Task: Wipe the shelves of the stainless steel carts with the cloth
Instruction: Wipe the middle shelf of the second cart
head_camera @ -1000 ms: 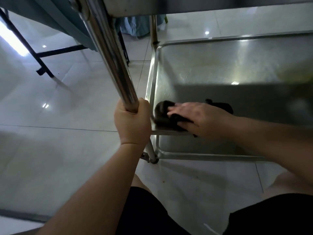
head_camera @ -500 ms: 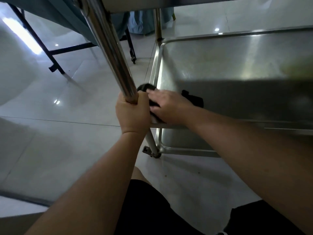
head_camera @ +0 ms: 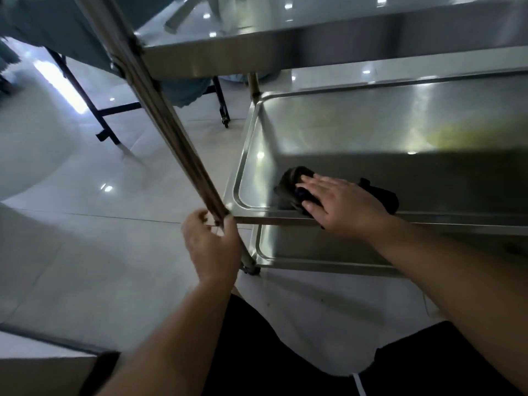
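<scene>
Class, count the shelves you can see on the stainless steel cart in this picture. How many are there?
3. The top shelf runs overhead, the middle shelf lies under the right hand and dark cloth, and the bottom shelf shows below. None seems hidden.

dark crumpled cloth (head_camera: 291,184) on steel cart's middle shelf (head_camera: 357,132), front-left corner

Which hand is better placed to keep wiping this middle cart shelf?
The right hand: it lies flat on the dark cloth at the near-left corner of the stainless steel middle shelf. The left hand is loosely curled around the cart's steel post.
</scene>
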The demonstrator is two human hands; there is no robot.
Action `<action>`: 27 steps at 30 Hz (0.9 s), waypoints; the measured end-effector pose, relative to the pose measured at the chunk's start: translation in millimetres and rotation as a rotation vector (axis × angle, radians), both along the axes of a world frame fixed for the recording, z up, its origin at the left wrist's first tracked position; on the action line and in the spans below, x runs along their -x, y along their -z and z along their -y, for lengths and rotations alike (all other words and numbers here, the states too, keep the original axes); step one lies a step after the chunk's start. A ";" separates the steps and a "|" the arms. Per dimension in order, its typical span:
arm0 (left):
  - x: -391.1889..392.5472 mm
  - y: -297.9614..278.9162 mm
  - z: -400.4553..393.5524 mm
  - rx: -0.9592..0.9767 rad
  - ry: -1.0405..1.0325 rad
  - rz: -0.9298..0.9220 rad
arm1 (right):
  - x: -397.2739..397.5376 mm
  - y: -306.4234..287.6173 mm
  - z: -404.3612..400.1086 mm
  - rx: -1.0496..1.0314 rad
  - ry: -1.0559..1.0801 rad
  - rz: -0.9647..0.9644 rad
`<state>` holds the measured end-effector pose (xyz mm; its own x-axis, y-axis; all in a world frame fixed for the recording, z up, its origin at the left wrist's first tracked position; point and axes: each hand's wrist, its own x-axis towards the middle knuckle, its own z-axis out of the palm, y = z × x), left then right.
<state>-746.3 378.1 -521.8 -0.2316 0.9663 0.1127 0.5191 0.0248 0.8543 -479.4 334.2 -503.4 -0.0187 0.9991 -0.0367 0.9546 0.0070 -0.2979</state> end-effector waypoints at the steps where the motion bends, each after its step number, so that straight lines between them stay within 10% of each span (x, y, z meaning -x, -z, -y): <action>1: -2.1 10.1 15.7 0.058 -0.031 -0.008 | -10.7 1.1 6.6 -0.007 0.016 0.008; 11: -127.6 -11.7 64.3 -0.213 0.606 -0.346 | -97.4 0.3 64.9 -0.008 0.133 0.030; 27: -279.6 -3.6 66.0 -0.133 0.795 -0.715 | -317.4 -6.7 236.1 -0.001 0.590 0.157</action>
<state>-466.7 312.2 -518.2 0.6185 0.7808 0.0884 0.7255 -0.6106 0.3174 -162.0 98.1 -496.7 0.5435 0.8394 0.0068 0.8300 -0.5363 -0.1532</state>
